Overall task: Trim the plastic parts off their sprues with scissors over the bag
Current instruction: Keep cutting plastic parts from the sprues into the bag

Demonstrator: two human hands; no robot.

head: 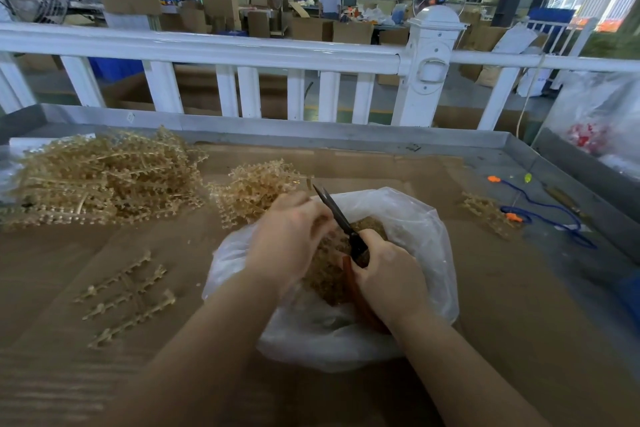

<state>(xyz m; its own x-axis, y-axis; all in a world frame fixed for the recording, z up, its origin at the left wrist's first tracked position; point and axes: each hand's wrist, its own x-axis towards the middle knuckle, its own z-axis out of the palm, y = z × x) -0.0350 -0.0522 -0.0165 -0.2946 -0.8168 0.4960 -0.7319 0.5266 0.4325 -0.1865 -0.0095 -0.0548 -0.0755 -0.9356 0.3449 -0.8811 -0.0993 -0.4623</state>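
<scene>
Both hands are held over the open white plastic bag [412, 218], which sits on the brown cardboard sheet [502, 340] covering the grey metal-rimmed table [346, 135]. The black-bladed scissors with red handles [341, 218] are gripped by the right hand [388, 281], fingers curled round the handles, blade tips pointed up and left past the bag's far rim. The left hand [287, 239] is curled at the blades; whether a sprue is pinched there cannot be told, the fingers are blurred. Tan trimmed pieces [329, 274] are seen heaped inside the bag.

Two piles of tan plastic sprues are counted: one large pile [104, 180] at far left, one smaller pile [256, 191] just beyond the left hand, touching the bag's rim. One flat sprue frame [128, 298] is laid alone at near left, well apart from the bag. One small cluster of sprues [488, 215] is seen at right, beside a blue cord with orange ends [547, 215]. Bare cardboard is left near the front edge and right of the bag. A white railing [242, 48] runs behind the table's far edge.
</scene>
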